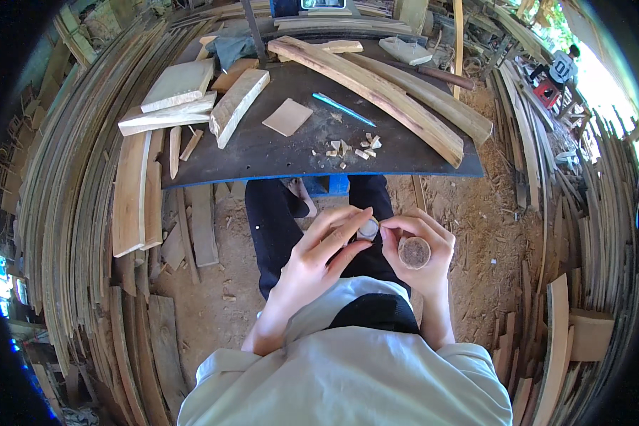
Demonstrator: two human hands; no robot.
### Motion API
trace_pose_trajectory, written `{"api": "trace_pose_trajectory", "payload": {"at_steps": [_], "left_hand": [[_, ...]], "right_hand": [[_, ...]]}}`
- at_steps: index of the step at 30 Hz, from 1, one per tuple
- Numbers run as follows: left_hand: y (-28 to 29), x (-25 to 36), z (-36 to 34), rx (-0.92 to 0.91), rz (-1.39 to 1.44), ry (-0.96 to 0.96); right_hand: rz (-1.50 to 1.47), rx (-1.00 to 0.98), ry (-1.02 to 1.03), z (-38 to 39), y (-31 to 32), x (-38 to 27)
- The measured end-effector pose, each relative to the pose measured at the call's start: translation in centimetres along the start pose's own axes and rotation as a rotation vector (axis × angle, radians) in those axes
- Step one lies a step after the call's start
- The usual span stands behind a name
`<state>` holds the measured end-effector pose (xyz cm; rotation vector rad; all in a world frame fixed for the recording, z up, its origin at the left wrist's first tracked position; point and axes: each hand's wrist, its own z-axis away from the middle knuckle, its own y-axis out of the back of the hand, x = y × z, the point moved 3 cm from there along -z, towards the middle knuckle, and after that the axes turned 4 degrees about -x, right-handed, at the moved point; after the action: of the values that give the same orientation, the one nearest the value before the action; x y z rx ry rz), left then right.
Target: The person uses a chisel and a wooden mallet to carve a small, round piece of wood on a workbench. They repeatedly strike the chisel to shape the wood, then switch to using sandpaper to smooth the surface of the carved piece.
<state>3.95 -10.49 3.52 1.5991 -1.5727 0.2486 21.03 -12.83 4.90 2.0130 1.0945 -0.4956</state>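
My right hand [424, 252] grips a short round wooden handle, whose brown end face [414, 251] points up at the camera. My left hand [324, 252] reaches across with fingers spread, its fingertips touching a small pale round piece [368, 228] held at the right hand's thumb. Both hands are in front of my lap, below the near edge of a dark workbench [277, 153]. What the small piece is fixed to is hidden by my fingers.
On the bench lie pale wood blocks [181, 84], a thin square offcut [287, 116], a blue pencil [343, 108], small wood chips [351, 147] and long curved planks [376, 89]. Stacked boards surround the sawdust floor on both sides. A person [561, 67] sits far right.
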Motion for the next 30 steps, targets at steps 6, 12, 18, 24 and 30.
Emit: {"api": "trace_pose_trajectory", "payload": {"at_steps": [6, 12, 18, 24, 30], "left_hand": [[-0.6, -0.3, 0.2, -0.013, 0.063, 0.11], [-1.2, -0.7, 0.6, 0.009, 0.217, 0.176], [-1.3, -0.7, 0.7, -0.006, 0.25, 0.202], [-0.8, -2.0, 1.1, 0.088, 0.501, 0.253], [-0.8, -3.1, 1.2, 0.037, 1.235, 0.504]], "right_hand": [[0.009, 0.035, -0.003, 0.3, -0.3, 0.3], [0.013, 0.039, 0.032, 0.1, -0.1, 0.3], [0.027, 0.022, -0.024, 0.6, -0.1, 0.9], [-0.051, 0.028, -0.061, 0.4, 0.2, 0.4], [-0.123, -0.011, -0.085, 0.4, 0.1, -0.5]]}}
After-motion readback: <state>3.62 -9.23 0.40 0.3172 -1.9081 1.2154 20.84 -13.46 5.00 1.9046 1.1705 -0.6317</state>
